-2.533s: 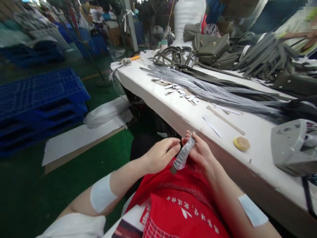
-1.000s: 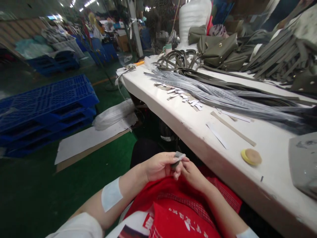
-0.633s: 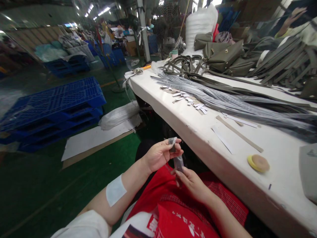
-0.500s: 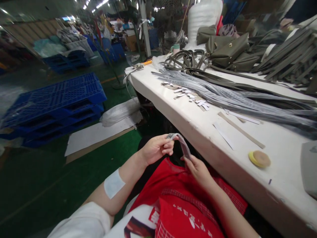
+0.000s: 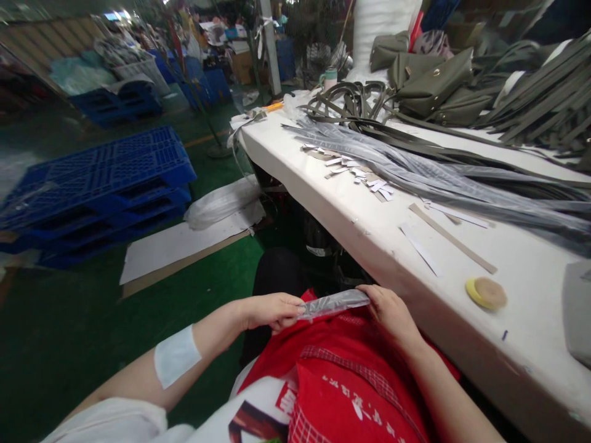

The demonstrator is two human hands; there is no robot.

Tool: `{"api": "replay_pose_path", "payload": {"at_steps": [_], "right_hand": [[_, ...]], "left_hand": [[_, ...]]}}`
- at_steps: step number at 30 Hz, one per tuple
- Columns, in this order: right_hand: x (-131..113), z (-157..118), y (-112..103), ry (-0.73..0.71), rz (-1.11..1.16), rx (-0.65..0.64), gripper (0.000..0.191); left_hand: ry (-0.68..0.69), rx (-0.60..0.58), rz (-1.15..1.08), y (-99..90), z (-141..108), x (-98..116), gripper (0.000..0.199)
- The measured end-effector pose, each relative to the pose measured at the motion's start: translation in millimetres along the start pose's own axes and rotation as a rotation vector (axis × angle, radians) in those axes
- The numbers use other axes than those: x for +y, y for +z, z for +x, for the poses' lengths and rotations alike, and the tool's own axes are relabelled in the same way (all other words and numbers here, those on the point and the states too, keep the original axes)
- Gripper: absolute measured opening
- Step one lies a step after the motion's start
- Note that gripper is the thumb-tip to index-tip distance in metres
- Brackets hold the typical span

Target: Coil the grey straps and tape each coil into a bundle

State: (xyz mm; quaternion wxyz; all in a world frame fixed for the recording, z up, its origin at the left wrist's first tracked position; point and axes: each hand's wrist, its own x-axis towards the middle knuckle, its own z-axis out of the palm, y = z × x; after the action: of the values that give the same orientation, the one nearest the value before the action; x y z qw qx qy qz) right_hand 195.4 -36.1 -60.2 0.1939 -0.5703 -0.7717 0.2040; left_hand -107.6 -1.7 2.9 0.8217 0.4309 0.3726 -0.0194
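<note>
A dark strap in a clear plastic sleeve (image 5: 335, 303) stretches nearly straight across my lap, above the red apron (image 5: 341, 351). At its left end my left hand (image 5: 277, 311) is closed on it, thumb on top. My right hand (image 5: 388, 311) grips the other end, with the fingers curled over it. On the white table (image 5: 369, 246) to the right lie more plastic-sleeved straps (image 5: 415, 166) in a long bundle.
Paper scraps (image 5: 369, 178), a tan strip (image 5: 452, 239) and a yellow tape roll (image 5: 486, 293) lie on the table. Olive bags (image 5: 429, 83) are piled at the back. Blue pallets (image 5: 101, 184) and a white board (image 5: 184, 246) are on the green floor at left.
The sleeved strap, bent in an arch before, is now pulled nearly straight. My left hand has moved down and left; my right hand has shifted slightly right. The view has tilted a little.
</note>
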Motion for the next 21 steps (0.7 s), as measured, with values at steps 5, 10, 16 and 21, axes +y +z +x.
{"api": "replay_pose_path", "payload": {"at_steps": [5, 10, 16, 21], "right_hand": [[2.7, -1.7, 5.6, 0.036, 0.093, -0.079, 0.029], [-36.3, -3.1, 11.5, 0.117, 0.371, -0.222, 0.019], [-100.6, 6.6, -18.3, 0.030, 0.833, -0.226, 0.035], [-72.7, 14.0, -62.3, 0.280, 1.087, -0.060, 0.040]], "left_hand": [[0.017, -0.067, -0.146, -0.8, -1.2, -11.6, 0.039], [0.440, 0.072, -0.627, 1.8, 8.4, 23.5, 0.023], [0.879, 0.504, -0.360, 22.6, 49.6, 77.0, 0.030], [0.779, 0.474, 0.573, 38.4, 60.6, 72.7, 0.017]]}}
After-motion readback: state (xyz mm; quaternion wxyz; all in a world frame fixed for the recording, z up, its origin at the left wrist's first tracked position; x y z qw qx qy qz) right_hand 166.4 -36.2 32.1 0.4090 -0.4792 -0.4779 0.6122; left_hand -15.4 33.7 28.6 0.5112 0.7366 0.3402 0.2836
